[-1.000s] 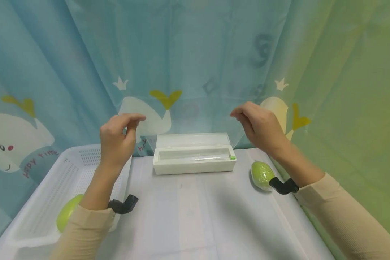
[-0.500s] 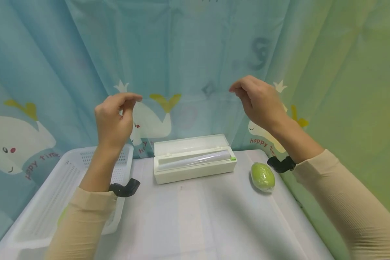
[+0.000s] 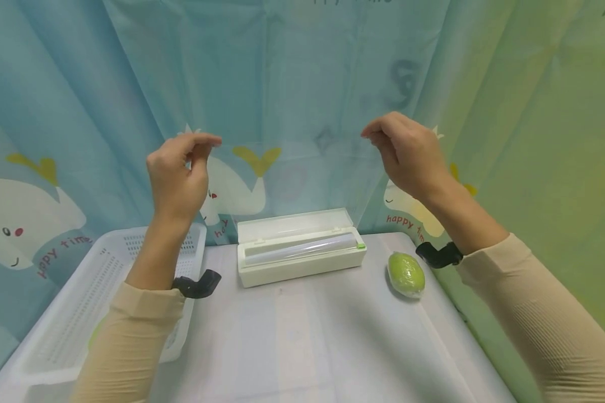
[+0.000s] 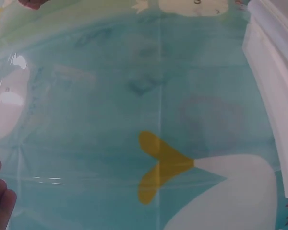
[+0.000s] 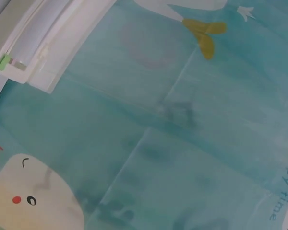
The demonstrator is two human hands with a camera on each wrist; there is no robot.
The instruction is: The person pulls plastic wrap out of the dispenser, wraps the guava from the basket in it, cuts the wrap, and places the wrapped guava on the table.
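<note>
Between the raised hands hangs a clear sheet of cling film (image 3: 297,173), its top edge spanning from one hand to the other and its lower part reaching toward the dispenser. My left hand (image 3: 178,173) pinches the film's upper left corner between thumb and fingers. At the upper right corner, my right hand (image 3: 408,154) pinches it the same way. Below stands a white cling film dispenser (image 3: 302,268), lid (image 3: 294,223) tipped back and the roll (image 3: 302,248) showing inside. Glints on the film (image 4: 48,180) show in the left wrist view, beside some fingertips (image 4: 5,203).
A green fruit (image 3: 406,274) wrapped in clear film lies on the table (image 3: 292,347), right of the dispenser. On the left is a white plastic basket (image 3: 45,347); another green fruit (image 3: 93,334) in it is mostly hidden by the left sleeve. A whale-patterned curtain (image 3: 302,67) hangs behind.
Both hands have risen, drawing the film higher. The dispenser has turned slightly, its left end nearer me, and its roll shows more. Over the last half second, movement is slight.
</note>
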